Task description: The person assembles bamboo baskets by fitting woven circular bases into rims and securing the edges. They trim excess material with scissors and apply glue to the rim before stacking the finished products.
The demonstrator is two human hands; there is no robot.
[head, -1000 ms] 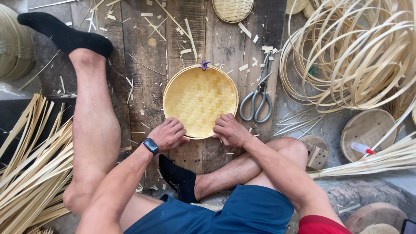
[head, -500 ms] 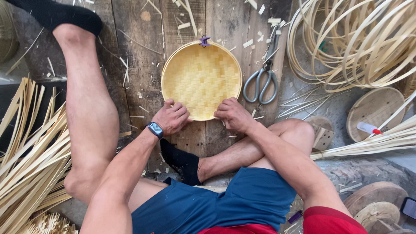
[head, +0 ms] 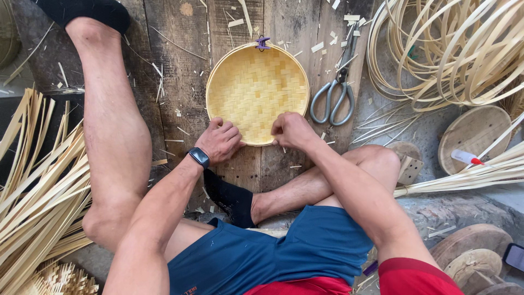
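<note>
on the plank floor (head: 180, 65), both hands' fingers pinch the woven tray's (head: 256, 87) near rim.

Both hands grip the near rim of a round woven bamboo tray (head: 256, 90) on the plank floor (head: 180, 71): left hand (head: 220, 140), right hand (head: 292, 130). Grey scissors (head: 334, 90) lie beside it; a purple clip (head: 263, 42), probably, marks the far rim.

Bare planks left open just left of left hand (head: 219, 141), bounded by outstretched leg (head: 112, 131). Just right of right hand (head: 292, 131): shears (head: 333, 93); coiled strips (head: 447, 49) beyond. Bent knee (head: 376, 164) close behind it.
</note>
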